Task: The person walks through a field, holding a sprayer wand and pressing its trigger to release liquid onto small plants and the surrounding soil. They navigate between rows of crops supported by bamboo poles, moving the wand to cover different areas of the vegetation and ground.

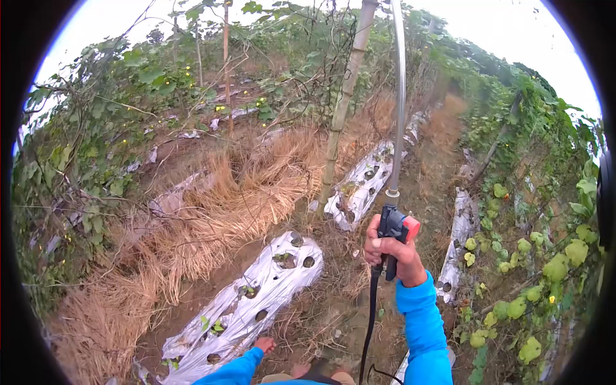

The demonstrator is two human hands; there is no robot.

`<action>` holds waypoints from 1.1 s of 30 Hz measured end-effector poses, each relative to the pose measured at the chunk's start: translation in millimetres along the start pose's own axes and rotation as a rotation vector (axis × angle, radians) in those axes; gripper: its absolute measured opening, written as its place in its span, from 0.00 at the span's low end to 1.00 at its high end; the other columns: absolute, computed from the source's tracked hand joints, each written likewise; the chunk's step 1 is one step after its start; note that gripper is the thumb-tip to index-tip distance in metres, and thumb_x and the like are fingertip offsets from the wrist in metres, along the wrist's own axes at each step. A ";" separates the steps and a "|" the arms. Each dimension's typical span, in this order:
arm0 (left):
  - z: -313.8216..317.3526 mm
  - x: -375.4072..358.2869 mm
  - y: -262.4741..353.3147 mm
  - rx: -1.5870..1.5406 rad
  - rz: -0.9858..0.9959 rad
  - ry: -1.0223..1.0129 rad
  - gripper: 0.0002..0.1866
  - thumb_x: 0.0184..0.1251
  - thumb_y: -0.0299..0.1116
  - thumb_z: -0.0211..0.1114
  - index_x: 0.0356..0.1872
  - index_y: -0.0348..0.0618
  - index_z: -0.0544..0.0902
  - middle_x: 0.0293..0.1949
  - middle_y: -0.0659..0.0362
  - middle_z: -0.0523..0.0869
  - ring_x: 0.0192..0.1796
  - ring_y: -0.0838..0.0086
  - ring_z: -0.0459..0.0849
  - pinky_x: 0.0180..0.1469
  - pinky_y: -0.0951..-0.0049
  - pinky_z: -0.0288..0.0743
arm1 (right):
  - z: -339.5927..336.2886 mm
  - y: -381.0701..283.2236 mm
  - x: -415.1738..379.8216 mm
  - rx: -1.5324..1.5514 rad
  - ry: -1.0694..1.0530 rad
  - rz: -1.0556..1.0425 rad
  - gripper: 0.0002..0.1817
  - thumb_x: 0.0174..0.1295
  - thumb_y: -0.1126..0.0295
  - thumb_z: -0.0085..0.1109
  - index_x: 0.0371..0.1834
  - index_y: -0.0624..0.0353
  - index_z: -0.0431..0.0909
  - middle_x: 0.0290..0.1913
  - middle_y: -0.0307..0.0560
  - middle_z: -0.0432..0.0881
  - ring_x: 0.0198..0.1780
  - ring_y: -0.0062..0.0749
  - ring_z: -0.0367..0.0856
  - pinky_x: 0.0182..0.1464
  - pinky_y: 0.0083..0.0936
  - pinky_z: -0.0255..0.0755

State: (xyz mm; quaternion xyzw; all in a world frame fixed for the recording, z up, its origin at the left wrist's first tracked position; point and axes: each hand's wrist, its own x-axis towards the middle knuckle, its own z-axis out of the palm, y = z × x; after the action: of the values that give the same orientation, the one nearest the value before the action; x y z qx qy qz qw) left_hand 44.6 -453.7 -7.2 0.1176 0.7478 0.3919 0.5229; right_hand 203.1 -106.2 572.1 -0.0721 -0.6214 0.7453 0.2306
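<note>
My right hand (398, 251) is wrapped round the black trigger handle (391, 224) of a spray lance, which has a red part on its right side. From the handle a long silver tube (398, 115) rises almost straight up past the top of the view. A black hose (370, 314) hangs from the handle's lower end down towards my feet. Low in the view, my left hand (265, 345) hangs beside the near strip of plastic mulch. Its fingers look curled in, with nothing visible in them. No spray shows, and the tube's far end is out of view.
Silver plastic mulch (298, 273) with planting holes and small seedlings covers the near bed; another strip (362, 186) lies beyond. A bamboo post (343, 102) stands between them. Dry straw (218, 224) spreads at left. Leafy vines (526, 256) line the right side.
</note>
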 end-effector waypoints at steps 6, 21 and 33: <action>8.4 -40.9 -44.3 -0.055 -0.100 -0.015 0.20 0.72 0.50 0.51 0.34 0.46 0.83 0.23 0.65 0.81 0.20 0.82 0.75 0.20 0.78 0.69 | 25.7 -20.1 -20.7 -0.121 0.143 -0.126 0.11 0.54 0.69 0.59 0.34 0.57 0.66 0.20 0.37 0.66 0.20 0.20 0.66 0.24 0.21 0.64; -10.8 -240.5 -199.0 -0.053 -0.138 0.007 0.18 0.68 0.48 0.51 0.34 0.45 0.82 0.25 0.65 0.81 0.22 0.81 0.76 0.22 0.77 0.68 | 78.9 -4.3 -176.9 -0.425 0.359 -0.236 0.09 0.53 0.69 0.63 0.21 0.58 0.73 0.18 0.32 0.70 0.21 0.15 0.68 0.24 0.21 0.62; -53.6 -304.9 -226.6 -0.054 -0.071 -0.055 0.18 0.70 0.47 0.51 0.32 0.43 0.80 0.24 0.63 0.80 0.21 0.77 0.74 0.22 0.73 0.69 | 192.7 18.6 -259.1 -0.814 0.738 -0.360 0.11 0.50 0.67 0.64 0.24 0.61 0.74 0.19 0.37 0.72 0.24 0.22 0.69 0.29 0.26 0.66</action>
State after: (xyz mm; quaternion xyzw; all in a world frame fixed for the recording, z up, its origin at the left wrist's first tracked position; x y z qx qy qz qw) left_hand 180.5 -807.8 50.2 0.0878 0.7259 0.3899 0.5597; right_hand 351.3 -392.9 549.6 -0.3035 -0.7389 0.3209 0.5089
